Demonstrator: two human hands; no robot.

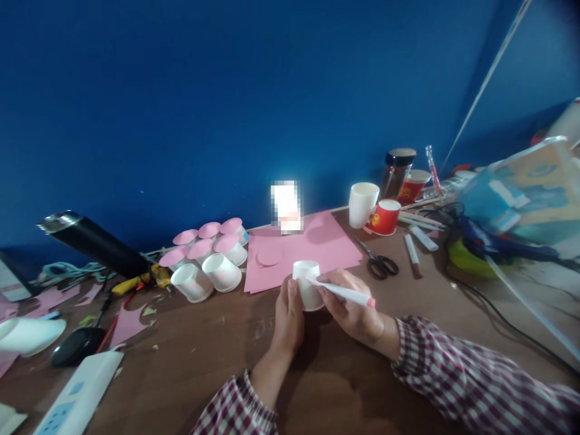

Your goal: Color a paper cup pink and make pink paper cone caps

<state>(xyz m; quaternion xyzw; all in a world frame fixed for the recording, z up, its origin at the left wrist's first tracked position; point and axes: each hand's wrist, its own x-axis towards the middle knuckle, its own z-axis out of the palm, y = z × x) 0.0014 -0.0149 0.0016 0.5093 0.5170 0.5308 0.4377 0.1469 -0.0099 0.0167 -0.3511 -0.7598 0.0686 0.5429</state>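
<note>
A white paper cup (307,297) stands upright before me at the near edge of the pink paper sheets (312,244). My left hand (289,317) is closed around the cup's left side. My right hand (357,314) grips a white marker (348,293) with a pinkish-red end; its other end points at the cup wall. Whether the tip touches the cup, I cannot tell. A cut pink paper disc (270,258) lies on the sheets. Left of them stand several cups topped with pink discs (200,248), plus two white cups (222,272) in front.
Black-handled scissors (383,266), a glue stick or marker (412,255), a red paper cup (385,217) and a white mug (362,205) stand or lie to the right. A bright, blurred-out phone-like screen (286,205) leans at the wall. A power strip (81,396) and black flask (95,241) are left.
</note>
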